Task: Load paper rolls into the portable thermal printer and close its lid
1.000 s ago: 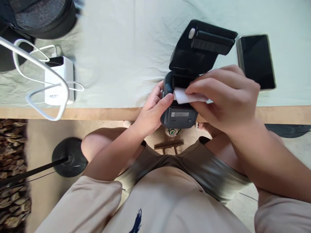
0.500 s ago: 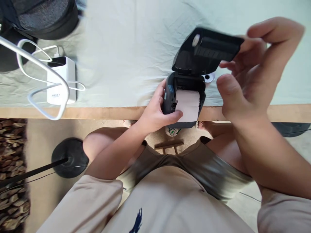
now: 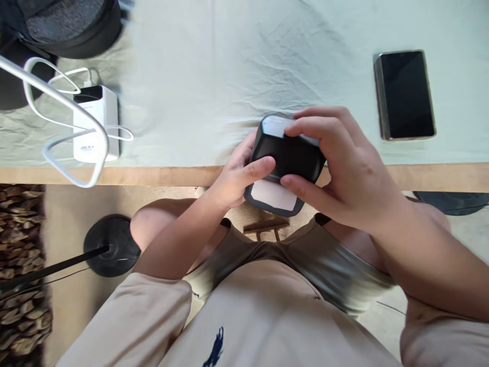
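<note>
A black portable label printer (image 3: 292, 155) is held over the table's front edge, its lid folded down. White paper (image 3: 273, 195) shows at the end nearest me, below the lid. My left hand (image 3: 240, 173) wraps around the printer's left side, its thumb lying on the lid. On the right side, my right hand (image 3: 344, 158) grips the printer with fingertips on the top and thumb near the lid's lower edge. The lid hides the inside of the printer.
A dark-screened phone (image 3: 408, 95) lies at the right of the cloth-covered table (image 3: 191, 76). At the left stands a white power bank (image 3: 95, 127) with a looping white cable (image 3: 100, 148). A black bag (image 3: 72, 30) sits at the back left. Below is a round black stand base (image 3: 110, 244).
The printer's lid has swung down from open over the paper roll. My right hand has come down left onto the printer, uncovering the phone. My left hand keeps its hold.
</note>
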